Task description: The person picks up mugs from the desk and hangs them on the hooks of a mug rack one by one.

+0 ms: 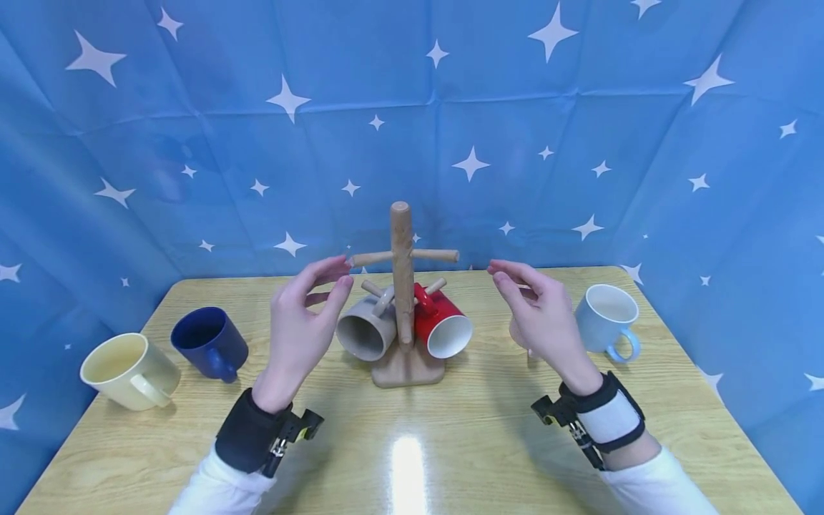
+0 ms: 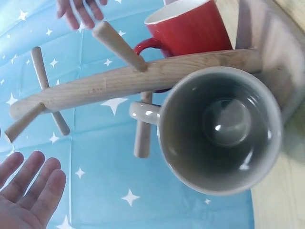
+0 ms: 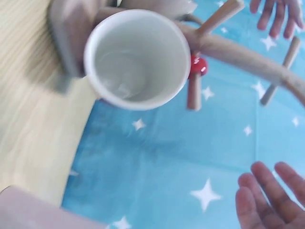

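Note:
A wooden mug tree (image 1: pixel 402 279) stands mid-table, a grey mug (image 2: pixel 219 129) hanging by its handle from a lower left peg and a red mug (image 1: pixel 440 307) from a lower right one. My left hand (image 1: pixel 301 322) is raised beside the tree, fingertips near the end of the upper left peg (image 1: pixel 371 259). On the other side my right hand (image 1: pixel 543 311) hovers apart from the upper right peg (image 1: pixel 435 254). Both hands have relaxed fingers and hold nothing. Behind the right hand, a pale pinkish object (image 1: pixel 517 335) is mostly hidden.
At the left of the table stand a cream mug (image 1: pixel 131 372) and a navy mug (image 1: pixel 211 343). A light blue mug (image 1: pixel 605 315) is at the right, its handle toward the front right. Behind the wooden table (image 1: pixel 360 443) hangs a blue curtain (image 1: pixel 360 157) with white stars.

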`<state>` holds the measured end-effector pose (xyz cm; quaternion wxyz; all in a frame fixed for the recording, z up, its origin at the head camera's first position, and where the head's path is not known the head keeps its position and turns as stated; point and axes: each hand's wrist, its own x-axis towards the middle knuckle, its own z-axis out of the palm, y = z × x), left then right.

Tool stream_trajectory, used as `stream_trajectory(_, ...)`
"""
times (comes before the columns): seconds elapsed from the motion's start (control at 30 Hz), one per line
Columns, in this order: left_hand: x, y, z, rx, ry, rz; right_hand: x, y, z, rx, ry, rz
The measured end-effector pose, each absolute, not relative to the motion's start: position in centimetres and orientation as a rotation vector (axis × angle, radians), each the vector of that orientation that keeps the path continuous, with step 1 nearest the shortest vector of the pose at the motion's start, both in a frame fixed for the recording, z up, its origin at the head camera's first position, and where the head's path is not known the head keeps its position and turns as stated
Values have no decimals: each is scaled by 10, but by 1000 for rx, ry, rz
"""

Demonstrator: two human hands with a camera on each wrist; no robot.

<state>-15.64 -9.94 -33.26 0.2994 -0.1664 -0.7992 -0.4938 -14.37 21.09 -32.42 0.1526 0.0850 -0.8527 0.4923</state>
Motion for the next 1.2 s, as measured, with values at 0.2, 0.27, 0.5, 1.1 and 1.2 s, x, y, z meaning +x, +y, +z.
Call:
stream_trajectory(0.2,-153,-108,-344,-414,-2135,-1328,-141,232,-342,216,-2385,1433)
stream_trajectory(0.27,-151,-110,-348,-401,-2143,-1334,-140,237,-346,207,-2381,1421)
stream_trajectory(0.5,-146,-117,-363,-355,-2172,-1339,-134,251,-358,128,-2408,1367)
stream_trajectory(1.1,-142,-122,-387,-333,-2210,-1274,-128,278,-378,21,-2485,1178)
stream_trajectory(1.2,-144,-122,-388,-340,-2221,-1261,-126,285,-378,12,-2521,1133)
